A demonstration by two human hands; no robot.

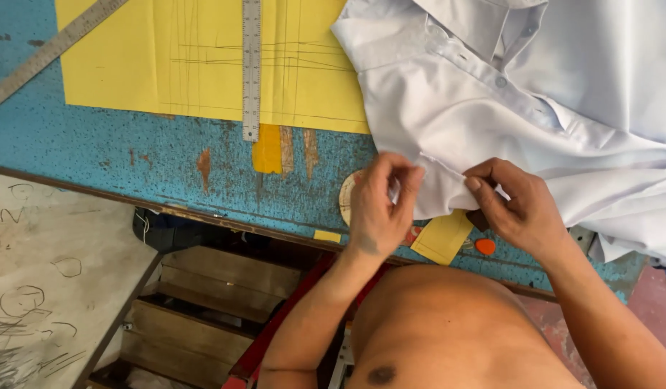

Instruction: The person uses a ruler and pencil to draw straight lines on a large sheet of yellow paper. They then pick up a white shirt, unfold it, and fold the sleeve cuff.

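Pale cloth of a white shirt point(534, 108) fills the upper right of the frame, on a worn blue table point(131, 155). Both the left hand point(376, 209) and the right hand point(516, 205) pinch its lower edge, fingers closed on a fold at centre; that hem looks only begun. Yellow pattern paper point(131, 65) and a steel ruler point(252, 68) lie upper left, clear of the work.

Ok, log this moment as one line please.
left hand: pinching shirt edge | right hand: pinching shirt edge | white shirt: on blue table | steel ruler: on yellow paper
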